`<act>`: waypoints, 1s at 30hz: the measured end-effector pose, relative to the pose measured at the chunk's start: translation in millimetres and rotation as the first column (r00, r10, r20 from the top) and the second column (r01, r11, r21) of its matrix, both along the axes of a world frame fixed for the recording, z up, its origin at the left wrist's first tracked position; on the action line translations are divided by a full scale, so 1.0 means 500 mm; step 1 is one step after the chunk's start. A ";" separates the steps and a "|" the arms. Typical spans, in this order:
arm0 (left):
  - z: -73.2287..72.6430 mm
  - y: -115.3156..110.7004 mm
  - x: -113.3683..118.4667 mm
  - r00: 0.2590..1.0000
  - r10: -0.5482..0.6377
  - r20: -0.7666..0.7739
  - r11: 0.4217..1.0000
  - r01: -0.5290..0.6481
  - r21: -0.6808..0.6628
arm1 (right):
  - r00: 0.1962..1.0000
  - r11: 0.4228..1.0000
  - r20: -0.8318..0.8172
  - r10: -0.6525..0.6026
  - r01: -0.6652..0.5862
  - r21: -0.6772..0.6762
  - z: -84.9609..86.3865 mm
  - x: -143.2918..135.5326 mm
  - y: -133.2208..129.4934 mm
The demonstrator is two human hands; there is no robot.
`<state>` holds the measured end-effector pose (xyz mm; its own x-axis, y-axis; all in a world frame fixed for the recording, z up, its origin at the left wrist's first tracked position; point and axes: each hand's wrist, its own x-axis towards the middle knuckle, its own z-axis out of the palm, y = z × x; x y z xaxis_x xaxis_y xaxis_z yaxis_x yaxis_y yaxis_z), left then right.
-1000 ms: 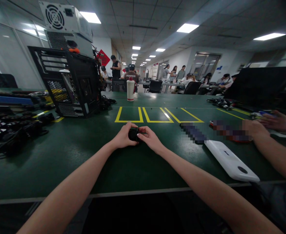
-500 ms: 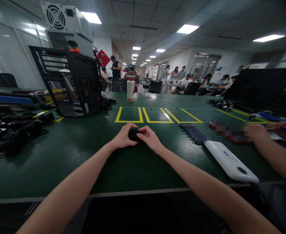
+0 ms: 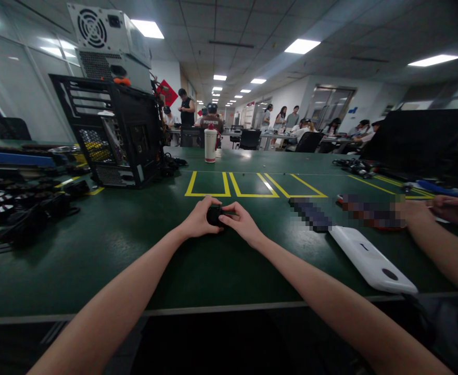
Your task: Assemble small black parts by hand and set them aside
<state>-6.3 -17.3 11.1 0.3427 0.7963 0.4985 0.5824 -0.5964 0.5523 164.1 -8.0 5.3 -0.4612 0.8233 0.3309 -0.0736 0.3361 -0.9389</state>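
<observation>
A small, dark, rounded object (image 3: 214, 215) is between my two hands, low over the green table (image 3: 229, 271); its kind cannot be made out. My left hand (image 3: 198, 219) curves around its left side, thumb below and fingers above. From the right, my right hand (image 3: 240, 223) pinches its edge with thumb and fingertips. Fingers cover part of the object. Beyond my hands, yellow tape outlines (image 3: 207, 195) mark the tabletop.
An open computer case (image 3: 135, 135) with power supplies (image 3: 112, 31) on top stands left, near dark cables (image 3: 29, 219). A cup (image 3: 210, 146) stands behind. To the right lie a white device (image 3: 373, 260), a blurred phone-like object (image 3: 310, 213) and another person's hands (image 3: 412, 211).
The whole view has shifted very slightly. Both my hands stay on the dark object in nearly the same pose; the neighbour's hands have moved a little.
</observation>
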 end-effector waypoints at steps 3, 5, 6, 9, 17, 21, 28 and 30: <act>-0.003 0.004 0.000 1.000 -0.001 0.004 1.000 0.001 0.015 | 0.999 0.999 -0.001 -0.037 0.037 0.006 -0.001 -0.004 0.005; -0.004 0.005 0.001 1.000 -0.007 0.010 1.000 0.007 0.021 | 0.998 0.998 0.003 -0.055 0.055 0.012 -0.001 -0.005 0.007; -0.004 0.005 0.001 1.000 -0.009 0.014 1.000 0.008 0.021 | 0.998 0.998 0.008 -0.060 0.060 0.010 -0.001 -0.005 0.008; -0.002 0.002 0.001 1.000 -0.012 0.023 1.000 0.012 0.014 | 0.999 0.999 0.028 -0.039 0.039 -0.010 0.000 -0.003 0.006; 0.000 0.000 0.001 0.999 -0.021 0.047 1.000 0.021 -0.006 | 1.000 1.000 0.016 -0.015 0.014 0.025 -0.004 0.002 0.002; 0.000 0.001 0.000 0.999 -0.018 0.031 1.000 0.017 0.006 | 0.998 0.998 0.027 -0.053 0.052 0.022 -0.003 -0.001 0.006; 0.000 -0.002 0.000 1.000 -0.006 0.027 1.000 0.006 -0.004 | 0.999 0.999 0.037 0.008 -0.006 -0.044 -0.002 0.001 0.005; -0.001 -0.001 0.000 1.000 -0.008 0.030 1.000 0.007 0.003 | 1.000 1.000 0.013 0.010 -0.010 -0.020 -0.005 0.001 0.005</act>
<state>-6.3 -17.6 10.5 0.3336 0.7924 0.5107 0.5612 -0.6022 0.5678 164.4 -5.7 2.9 -0.4741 0.8247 0.3085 -0.0642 0.3170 -0.9463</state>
